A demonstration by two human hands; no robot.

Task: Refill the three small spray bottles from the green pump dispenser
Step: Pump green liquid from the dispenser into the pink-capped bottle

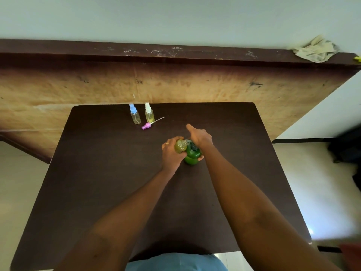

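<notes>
Filling the last bottle, seemingly: left hand grasps it at the spout, right hand clasps the dispenser, pressing down. Next, refit the cap at eleven o'clock.

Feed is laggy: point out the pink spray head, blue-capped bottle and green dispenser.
pink spray head (146, 126): head view, on its pink collar.
blue-capped bottle (135, 118): head view, on its clear body.
green dispenser (191, 159): head view, on its green body.

Uncapped bottle touches green dispenser; blue-capped bottle and white-capped bottle stand upright behind.
</notes>
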